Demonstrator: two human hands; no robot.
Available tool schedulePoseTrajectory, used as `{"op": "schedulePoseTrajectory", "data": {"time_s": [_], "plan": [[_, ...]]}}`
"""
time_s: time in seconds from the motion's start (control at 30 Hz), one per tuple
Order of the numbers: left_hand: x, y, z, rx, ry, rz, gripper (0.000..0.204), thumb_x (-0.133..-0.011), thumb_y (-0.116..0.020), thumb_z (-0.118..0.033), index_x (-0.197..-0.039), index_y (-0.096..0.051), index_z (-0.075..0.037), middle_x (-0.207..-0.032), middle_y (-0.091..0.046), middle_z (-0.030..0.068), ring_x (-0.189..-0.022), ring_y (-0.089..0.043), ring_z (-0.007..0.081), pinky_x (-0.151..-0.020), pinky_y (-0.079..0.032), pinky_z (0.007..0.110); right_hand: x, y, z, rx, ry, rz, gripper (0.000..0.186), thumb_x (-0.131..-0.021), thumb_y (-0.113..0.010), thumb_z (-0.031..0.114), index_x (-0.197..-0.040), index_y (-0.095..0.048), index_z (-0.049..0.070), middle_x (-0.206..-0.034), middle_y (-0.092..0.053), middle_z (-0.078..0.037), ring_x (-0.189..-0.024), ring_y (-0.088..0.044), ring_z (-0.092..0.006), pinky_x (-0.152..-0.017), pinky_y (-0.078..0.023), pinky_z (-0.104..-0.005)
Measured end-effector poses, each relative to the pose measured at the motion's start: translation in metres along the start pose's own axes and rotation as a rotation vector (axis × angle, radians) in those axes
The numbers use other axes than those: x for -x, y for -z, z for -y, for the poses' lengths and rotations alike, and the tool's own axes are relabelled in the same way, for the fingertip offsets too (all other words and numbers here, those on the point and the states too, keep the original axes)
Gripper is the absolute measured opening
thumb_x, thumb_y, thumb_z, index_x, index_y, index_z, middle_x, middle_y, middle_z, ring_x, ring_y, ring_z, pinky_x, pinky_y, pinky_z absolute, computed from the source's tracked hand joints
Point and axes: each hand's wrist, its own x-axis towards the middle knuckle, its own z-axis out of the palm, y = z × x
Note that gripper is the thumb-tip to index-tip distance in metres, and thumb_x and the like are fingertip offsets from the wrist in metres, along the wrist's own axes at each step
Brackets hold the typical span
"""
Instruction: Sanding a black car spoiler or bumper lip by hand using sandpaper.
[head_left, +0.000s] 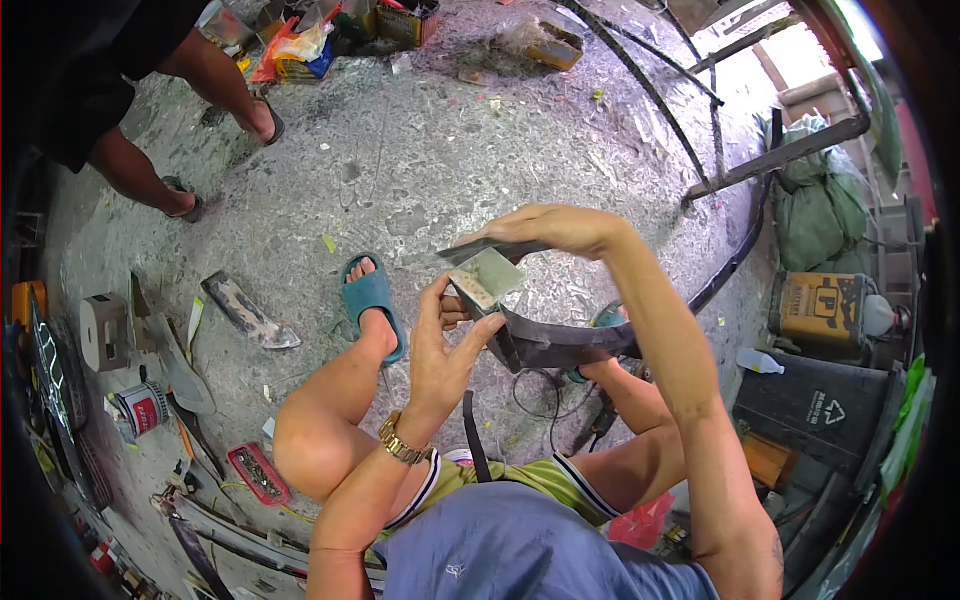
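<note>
A long, dark, curved strip with a smooth surface [570,345] lies between the person's two hands, above the lap. The left hand [440,350] clasps its near-left end, thumb on one side and fingers on the other, just beside a pale greenish-grey, square-faced end patch [495,272]. The right hand [560,230] is above and beyond that patch, fingers stretched together along a thin, dark, flat piece [490,248]; its thumb is hidden, so I cannot tell whether it pinches. The right forearm crosses over the strip.
</note>
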Motion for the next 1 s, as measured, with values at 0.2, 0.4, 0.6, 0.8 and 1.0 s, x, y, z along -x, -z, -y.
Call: {"op": "schedulePoseTrajectory", "data": {"time_s": [0.2, 0.4, 0.6, 0.8, 1.0], "plan": [[-0.002, 0.002, 0.003, -0.090, 0.063, 0.045, 0.063, -0.090, -0.071, -0.012, -0.141, -0.036, 0.002, -0.111, -0.059, 0.0090, -0.097, -0.058, 0.0126, -0.089, -0.045, 0.029, -0.002, -0.004, 0.013, 0.071, -0.077, -0.051, 0.056, -0.101, -0.050, 0.045, -0.135, -0.058, 0.001, -0.139, -0.057, -0.015, -0.126, -0.052, -0.0237, -0.110, -0.037, -0.0339], [0.001, 0.003, 0.001, -0.059, -0.012, 0.064, 0.066, -0.088, -0.073, -0.010, -0.141, -0.035, 0.002, -0.109, -0.058, 0.0086, -0.096, -0.058, 0.0140, -0.089, -0.046, 0.029, 0.042, -0.009, 0.010, 0.183, -0.001, -0.025, 0.057, -0.102, -0.047, 0.046, -0.141, -0.052, 0.004, -0.148, -0.049, -0.013, -0.133, -0.047, -0.0238, -0.110, -0.036, -0.0351], [-0.002, 0.003, 0.006, -0.029, -0.040, 0.034, 0.070, -0.086, -0.078, -0.025, -0.137, -0.040, 0.004, -0.106, -0.064, 0.0132, -0.094, -0.064, 0.0214, -0.086, -0.048, 0.035, 0.089, -0.043, -0.008, 0.203, 0.144, -0.276, 0.056, -0.105, -0.044, 0.041, -0.147, -0.044, 0.006, -0.151, -0.045, -0.012, -0.136, -0.044, -0.0226, -0.111, -0.036, -0.0357], [-0.001, 0.002, 0.006, -0.010, 0.029, 0.036, 0.065, -0.090, -0.073, -0.017, -0.139, -0.036, 0.004, -0.105, -0.057, 0.0080, -0.092, -0.056, 0.0138, -0.084, -0.047, 0.028, 0.008, -0.054, 0.002, 0.096, 0.212, -0.239, 0.054, -0.107, -0.039, 0.035, -0.149, -0.038, 0.002, -0.155, -0.038, -0.014, -0.143, -0.036, -0.0257, -0.119, -0.024, -0.0349], [-0.011, 0.003, 0.007, -0.001, 0.085, 0.027, 0.065, -0.092, -0.071, -0.018, -0.142, -0.035, 0.004, -0.107, -0.058, 0.0080, -0.092, -0.056, 0.0125, -0.083, -0.047, 0.027, 0.037, -0.074, -0.015, 0.001, 0.359, -0.434, 0.056, -0.104, -0.044, 0.040, -0.145, -0.045, 0.002, -0.149, -0.046, -0.014, -0.137, -0.044, -0.0277, -0.115, -0.031, -0.0374]]}}
